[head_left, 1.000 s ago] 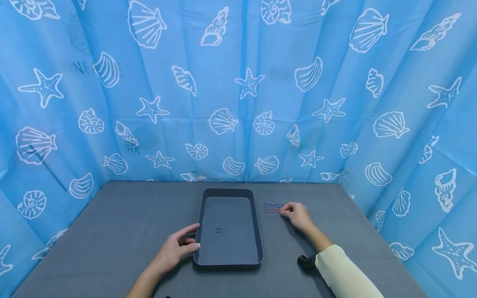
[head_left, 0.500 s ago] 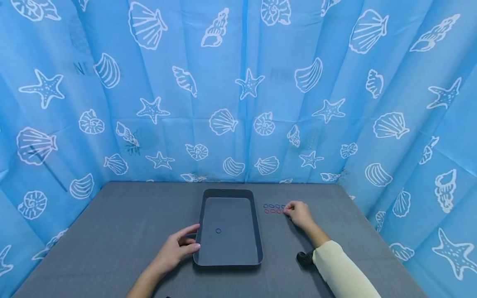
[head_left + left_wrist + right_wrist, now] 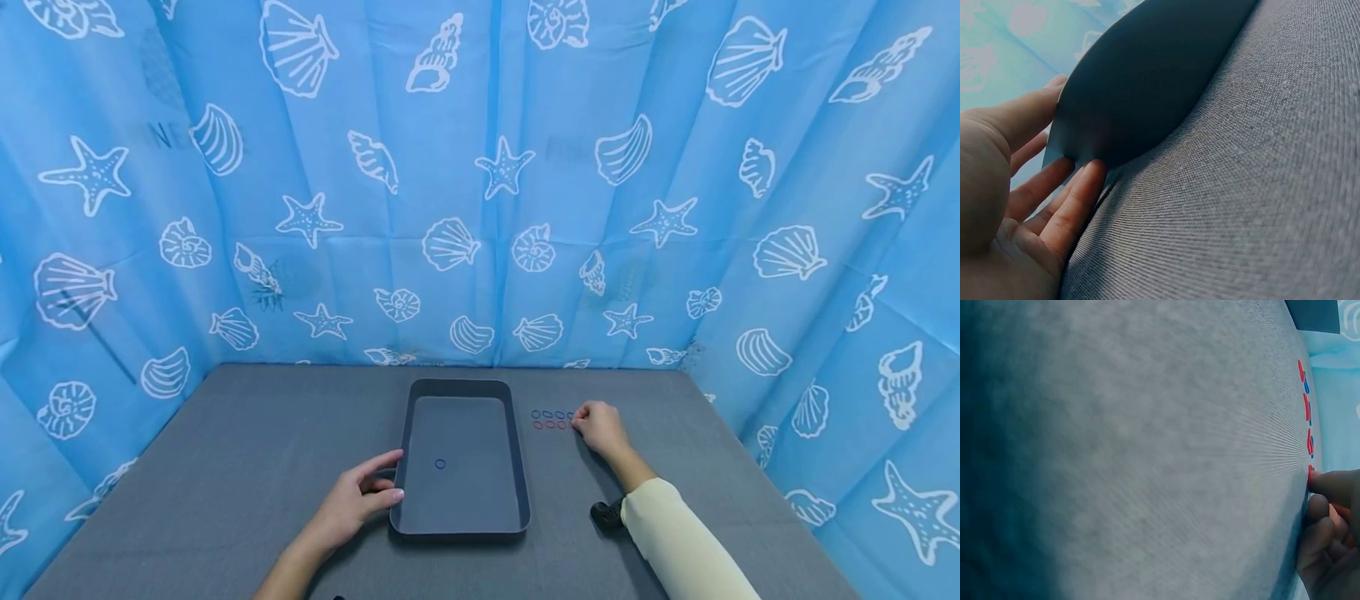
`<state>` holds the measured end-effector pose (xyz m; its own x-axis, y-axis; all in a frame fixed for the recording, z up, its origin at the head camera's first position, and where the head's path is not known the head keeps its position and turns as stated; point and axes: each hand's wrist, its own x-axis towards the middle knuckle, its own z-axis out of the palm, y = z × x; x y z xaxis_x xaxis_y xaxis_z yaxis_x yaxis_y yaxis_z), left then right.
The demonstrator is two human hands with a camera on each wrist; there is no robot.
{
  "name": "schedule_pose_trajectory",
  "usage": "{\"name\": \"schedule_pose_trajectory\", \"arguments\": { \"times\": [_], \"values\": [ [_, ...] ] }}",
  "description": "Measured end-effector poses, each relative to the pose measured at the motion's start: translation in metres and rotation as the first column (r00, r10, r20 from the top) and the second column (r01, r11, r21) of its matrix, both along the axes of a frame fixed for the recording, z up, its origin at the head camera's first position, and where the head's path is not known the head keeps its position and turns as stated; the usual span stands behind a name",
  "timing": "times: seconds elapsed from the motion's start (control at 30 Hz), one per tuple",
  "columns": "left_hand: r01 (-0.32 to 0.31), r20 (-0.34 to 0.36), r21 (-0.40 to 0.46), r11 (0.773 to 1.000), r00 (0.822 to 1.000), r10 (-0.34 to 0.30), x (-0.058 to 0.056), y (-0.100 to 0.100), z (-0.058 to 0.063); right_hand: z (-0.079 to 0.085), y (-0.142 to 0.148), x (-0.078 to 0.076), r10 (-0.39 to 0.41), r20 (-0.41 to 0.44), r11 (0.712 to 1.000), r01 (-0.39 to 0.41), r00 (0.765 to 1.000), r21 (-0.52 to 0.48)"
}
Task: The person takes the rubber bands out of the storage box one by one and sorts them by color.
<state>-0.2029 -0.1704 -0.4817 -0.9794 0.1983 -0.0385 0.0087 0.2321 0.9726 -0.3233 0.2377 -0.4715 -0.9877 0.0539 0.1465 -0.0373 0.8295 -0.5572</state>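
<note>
My left hand (image 3: pixel 348 504) steadies the left side of a dark grey rectangular tray (image 3: pixel 459 534), its fingertips right at the wall and rim. In the left wrist view, its fingers (image 3: pixel 1082 197) rest along the outer wall. One thin blue ring (image 3: pixel 440 459) lies inside the tray. To the tray's right, small thin rings lie in two rows, a blue row (image 3: pixel 547 414) behind a red row (image 3: pixel 550 425). Over the right end of the red row, my right hand (image 3: pixel 602 427) pinches the last red ring (image 3: pixel 1310 469), its fingertips partly hiding it.
A grey cloth (image 3: pixel 300 417) covers the table. Blue curtains (image 3: pixel 495 250) with white shell prints hang behind and along both sides. A black device (image 3: pixel 606 515) sits at the right wrist, beside the cream sleeve (image 3: pixel 675 533).
My right hand has shifted slightly right along the red row and now stays at its end ring. The left hand and tray have not moved.
</note>
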Motion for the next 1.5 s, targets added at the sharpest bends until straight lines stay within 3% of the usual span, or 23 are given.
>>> {"name": "schedule_pose_trajectory", "arguments": {
  "times": [0.23,0.57,0.93,1.2,1.5],
  "values": [
    [0.011,0.002,0.013,1.000,1.000,-0.011,0.000,-0.002,-0.001,0.005,-0.002,-0.004,-0.038,-0.033,0.999,0.037,0.999,-0.041],
    [-0.015,0.012,-0.003,1.000,1.000,0.015,0.001,-0.003,-0.002,0.025,-0.015,-0.014,-0.007,-0.072,0.996,0.001,0.997,-0.086],
    [-0.012,0.007,0.001,1.000,1.000,0.012,0.001,-0.003,-0.005,0.048,-0.045,-0.013,0.041,-0.066,0.991,-0.049,0.997,-0.121],
    [-0.008,0.010,-0.002,1.000,1.000,0.008,0.001,-0.002,-0.002,0.055,-0.063,-0.009,0.102,-0.087,0.983,-0.113,0.991,-0.142],
    [-0.015,0.016,-0.008,1.000,1.000,0.015,-0.001,-0.001,-0.002,0.060,-0.080,-0.004,0.121,-0.079,0.972,-0.134,0.990,-0.191]
  ]
}}
